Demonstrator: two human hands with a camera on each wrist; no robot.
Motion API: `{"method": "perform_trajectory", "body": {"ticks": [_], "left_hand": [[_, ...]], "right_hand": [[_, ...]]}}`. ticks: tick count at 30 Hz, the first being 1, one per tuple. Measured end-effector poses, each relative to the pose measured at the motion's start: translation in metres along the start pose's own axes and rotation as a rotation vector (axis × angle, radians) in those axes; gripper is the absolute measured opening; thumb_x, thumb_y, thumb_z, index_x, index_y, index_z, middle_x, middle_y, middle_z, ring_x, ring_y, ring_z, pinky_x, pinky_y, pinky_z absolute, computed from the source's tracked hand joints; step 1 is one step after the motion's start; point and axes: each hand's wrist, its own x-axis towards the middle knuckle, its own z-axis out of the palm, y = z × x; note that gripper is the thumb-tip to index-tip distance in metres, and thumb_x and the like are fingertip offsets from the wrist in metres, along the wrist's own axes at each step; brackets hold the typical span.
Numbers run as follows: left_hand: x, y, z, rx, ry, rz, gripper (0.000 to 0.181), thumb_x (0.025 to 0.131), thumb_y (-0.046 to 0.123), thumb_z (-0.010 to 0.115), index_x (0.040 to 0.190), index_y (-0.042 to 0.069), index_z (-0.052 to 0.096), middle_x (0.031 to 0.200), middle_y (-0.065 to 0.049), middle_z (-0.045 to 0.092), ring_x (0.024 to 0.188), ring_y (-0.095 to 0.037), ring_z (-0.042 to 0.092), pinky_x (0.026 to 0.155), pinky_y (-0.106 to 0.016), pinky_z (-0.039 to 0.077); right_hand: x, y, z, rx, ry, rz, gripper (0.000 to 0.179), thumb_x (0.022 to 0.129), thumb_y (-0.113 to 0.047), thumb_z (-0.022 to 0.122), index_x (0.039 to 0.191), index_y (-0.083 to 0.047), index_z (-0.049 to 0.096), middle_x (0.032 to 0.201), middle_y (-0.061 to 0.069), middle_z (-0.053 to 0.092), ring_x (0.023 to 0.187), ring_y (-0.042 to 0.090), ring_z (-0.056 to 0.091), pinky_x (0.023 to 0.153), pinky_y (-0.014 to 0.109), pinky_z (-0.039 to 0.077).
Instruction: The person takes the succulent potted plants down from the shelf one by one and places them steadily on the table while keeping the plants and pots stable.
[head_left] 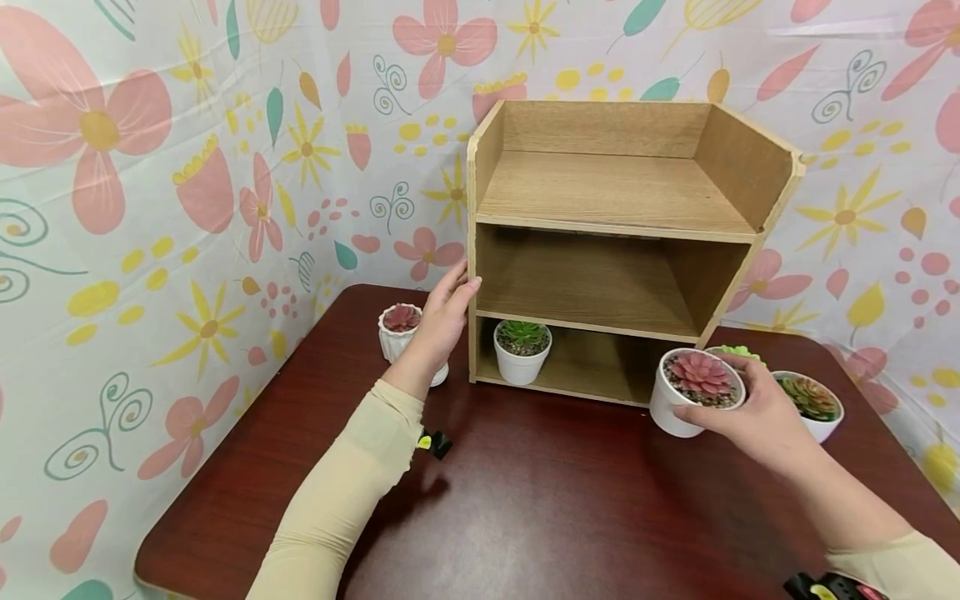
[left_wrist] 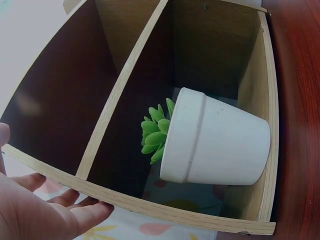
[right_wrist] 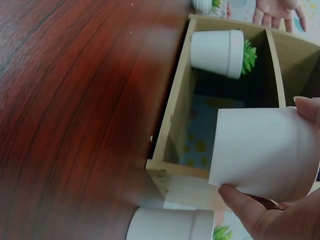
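Note:
My right hand grips a white pot with a pink succulent by its sides, in front of the right end of a wooden shelf. In the right wrist view the pot overlaps the shelf's lower compartment, with a thumb and fingers at its sides. My left hand rests against the shelf's left side panel, fingers extended along it. A white pot with a green succulent stands upright at the left end of the bottom compartment; the left wrist view shows this pot up close.
Left of the shelf, behind my left forearm, is a fluted white pot with a reddish succulent. Right of the shelf stand a pot with a reddish-green succulent and a bright green plant, partly hidden. A dark red table carries everything.

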Motion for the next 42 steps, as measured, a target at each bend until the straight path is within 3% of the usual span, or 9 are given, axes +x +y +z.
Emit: {"method": "perform_trajectory", "body": {"ticks": [7, 10, 14, 17, 25, 30, 32, 39, 42], "left_hand": [[-0.001, 0.0, 0.0, -0.011, 0.003, 0.007, 0.058, 0.106, 0.031, 0.051, 0.162, 0.02, 0.035, 0.159, -0.018, 0.043, 0.148, -0.031, 0.04, 0.121, -0.064, 0.029], [-0.001, 0.001, 0.0, -0.007, 0.0, 0.003, 0.059, 0.107, 0.032, 0.05, 0.162, 0.022, 0.034, 0.159, -0.018, 0.043, 0.148, -0.031, 0.04, 0.121, -0.065, 0.029], [-0.002, 0.001, 0.0, -0.007, -0.002, -0.001, 0.058, 0.106, 0.033, 0.051, 0.162, 0.023, 0.035, 0.159, -0.017, 0.044, 0.148, -0.031, 0.04, 0.12, -0.065, 0.029], [-0.002, 0.001, 0.0, -0.011, -0.003, 0.0, 0.058, 0.106, 0.033, 0.051, 0.161, 0.023, 0.036, 0.159, -0.017, 0.044, 0.148, -0.03, 0.041, 0.12, -0.065, 0.029], [-0.001, 0.0, 0.0, -0.001, -0.003, 0.001, 0.058, 0.106, 0.034, 0.05, 0.161, 0.023, 0.036, 0.16, -0.017, 0.044, 0.148, -0.029, 0.041, 0.12, -0.066, 0.029], [-0.001, 0.001, 0.0, -0.006, -0.006, 0.003, 0.058, 0.106, 0.033, 0.05, 0.161, 0.023, 0.035, 0.16, -0.017, 0.044, 0.148, -0.03, 0.041, 0.12, -0.066, 0.028], [-0.001, 0.001, 0.0, -0.007, -0.008, 0.003, 0.058, 0.106, 0.033, 0.05, 0.161, 0.023, 0.035, 0.16, -0.017, 0.043, 0.148, -0.03, 0.041, 0.121, -0.065, 0.028], [-0.001, 0.001, 0.0, -0.003, -0.01, 0.004, 0.058, 0.106, 0.033, 0.05, 0.161, 0.023, 0.035, 0.159, -0.018, 0.043, 0.148, -0.03, 0.04, 0.12, -0.065, 0.028], [-0.001, 0.001, 0.0, -0.005, -0.011, 0.003, 0.059, 0.106, 0.033, 0.05, 0.162, 0.023, 0.034, 0.16, -0.018, 0.042, 0.148, -0.03, 0.04, 0.12, -0.066, 0.027]], "right_hand": [[-0.004, 0.01, -0.011, -0.009, 0.015, 0.041, 0.098, 0.082, -0.042, 0.087, 0.152, 0.001, 0.034, 0.137, 0.03, 0.054, 0.117, 0.038, 0.051, 0.076, 0.02, 0.035], [-0.006, 0.016, -0.015, -0.01, 0.03, 0.045, 0.098, 0.081, -0.041, 0.087, 0.152, 0.002, 0.034, 0.14, 0.029, 0.052, 0.109, 0.014, 0.052, 0.074, 0.018, 0.035], [-0.01, 0.024, -0.019, -0.027, 0.057, 0.043, 0.097, 0.08, -0.04, 0.089, 0.149, 0.003, 0.037, 0.137, 0.028, 0.053, 0.098, -0.003, 0.045, 0.071, 0.016, 0.037], [-0.012, 0.029, -0.022, -0.046, 0.078, 0.045, 0.095, 0.079, -0.041, 0.089, 0.146, 0.005, 0.039, 0.133, 0.028, 0.054, 0.1, 0.008, 0.048, 0.071, 0.018, 0.035], [-0.019, 0.048, -0.03, -0.029, 0.082, 0.113, 0.092, 0.081, -0.042, 0.087, 0.147, 0.0, 0.039, 0.129, 0.018, 0.055, 0.089, -0.011, 0.039, 0.067, 0.019, 0.037], [-0.022, 0.059, -0.035, -0.041, 0.067, 0.143, 0.093, 0.083, -0.046, 0.085, 0.152, -0.004, 0.038, 0.131, 0.016, 0.055, 0.094, -0.003, 0.042, 0.067, 0.02, 0.038], [-0.024, 0.063, -0.036, -0.047, 0.066, 0.151, 0.095, 0.083, -0.047, 0.085, 0.153, -0.005, 0.037, 0.13, 0.012, 0.055, 0.095, -0.003, 0.042, 0.068, 0.02, 0.037], [-0.023, 0.077, -0.041, 0.05, 0.067, 0.061, 0.068, 0.084, -0.032, 0.087, 0.142, -0.02, 0.055, 0.1, -0.038, 0.059, 0.094, -0.016, 0.046, 0.071, 0.015, 0.037], [-0.023, 0.081, -0.042, 0.047, 0.074, 0.059, 0.061, 0.083, -0.031, 0.087, 0.136, -0.022, 0.059, 0.096, -0.039, 0.059, 0.093, -0.017, 0.045, 0.071, 0.014, 0.036]]}}
